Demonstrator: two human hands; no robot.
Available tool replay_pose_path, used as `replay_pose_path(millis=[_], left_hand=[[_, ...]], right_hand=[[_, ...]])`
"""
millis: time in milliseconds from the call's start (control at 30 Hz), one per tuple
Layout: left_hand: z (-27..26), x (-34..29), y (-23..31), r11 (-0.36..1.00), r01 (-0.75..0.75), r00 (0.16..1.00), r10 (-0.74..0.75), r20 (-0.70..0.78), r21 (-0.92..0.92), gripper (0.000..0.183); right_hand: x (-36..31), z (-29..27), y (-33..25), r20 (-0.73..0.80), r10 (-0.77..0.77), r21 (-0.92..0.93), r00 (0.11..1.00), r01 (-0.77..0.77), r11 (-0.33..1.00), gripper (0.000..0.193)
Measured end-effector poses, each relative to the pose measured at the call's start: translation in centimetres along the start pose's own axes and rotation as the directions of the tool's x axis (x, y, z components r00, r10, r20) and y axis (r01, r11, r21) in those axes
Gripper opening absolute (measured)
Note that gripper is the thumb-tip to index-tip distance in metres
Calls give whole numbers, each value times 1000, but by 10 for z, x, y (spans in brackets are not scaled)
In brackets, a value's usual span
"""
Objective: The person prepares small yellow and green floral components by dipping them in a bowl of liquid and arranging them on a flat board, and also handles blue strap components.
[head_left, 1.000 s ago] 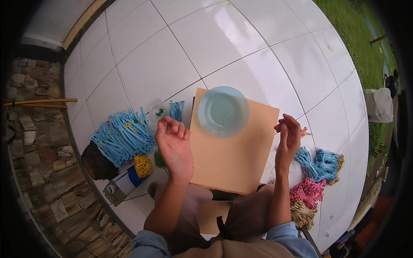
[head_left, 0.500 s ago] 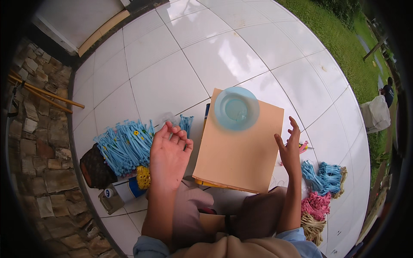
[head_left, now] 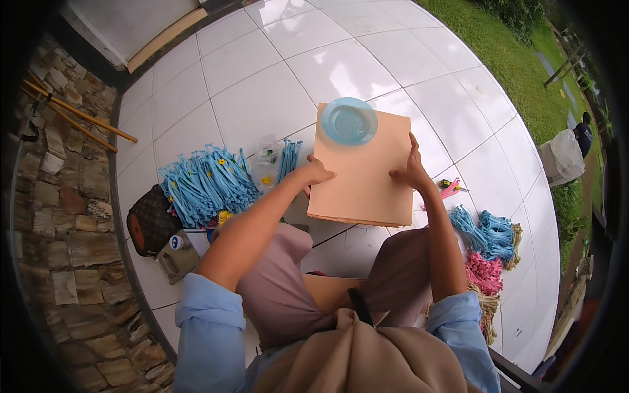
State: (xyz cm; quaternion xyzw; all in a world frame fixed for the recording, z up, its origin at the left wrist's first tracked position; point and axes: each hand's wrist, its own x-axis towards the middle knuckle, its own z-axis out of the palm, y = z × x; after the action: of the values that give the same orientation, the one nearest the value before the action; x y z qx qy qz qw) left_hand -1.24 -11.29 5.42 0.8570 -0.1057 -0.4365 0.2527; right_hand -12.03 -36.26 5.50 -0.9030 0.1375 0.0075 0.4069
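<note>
A flat tan board point(head_left: 367, 190), like thick cardboard in more than one layer, lies in front of my crossed legs. On its far left part rests a round, see-through light blue dish point(head_left: 349, 122). My left hand point(head_left: 317, 173) grips the board's left edge, thumb on top and fingers partly hidden beyond the edge. At the right edge, my right hand point(head_left: 411, 168) holds the board with its thumb on the top face and its fingers along the side.
Blue cord-like bundles with yellow flowers point(head_left: 208, 183) lie left, by a dark brown bag point(head_left: 149, 219) and a metal can point(head_left: 177, 259). To the right are blue cord bundles point(head_left: 493, 234), a pink bundle point(head_left: 483, 274), beige bundles point(head_left: 486, 311) and a small pink-handled tool point(head_left: 451, 190).
Both hands have come down from the air beside the board onto its left and right edges. Board and dish sit higher in the picture, partly because the view has shifted.
</note>
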Motion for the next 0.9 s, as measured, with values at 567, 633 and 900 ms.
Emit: replay_pose_path(millis=[567, 633, 900], left_hand=[[1, 3, 20, 926, -73, 997, 75, -8, -369, 102], [-24, 2, 27, 984, -107, 982, 82, 172, 143, 91], [-120, -73, -95, 316, -757, 646, 232, -728, -571, 36]], right_hand=[[7, -9, 17, -13, 256, 278, 966, -243, 929, 102], [13, -13, 11, -121, 259, 128, 958, -244, 961, 95], [-9, 133, -195, -398, -370, 395, 839, 521, 756, 28]])
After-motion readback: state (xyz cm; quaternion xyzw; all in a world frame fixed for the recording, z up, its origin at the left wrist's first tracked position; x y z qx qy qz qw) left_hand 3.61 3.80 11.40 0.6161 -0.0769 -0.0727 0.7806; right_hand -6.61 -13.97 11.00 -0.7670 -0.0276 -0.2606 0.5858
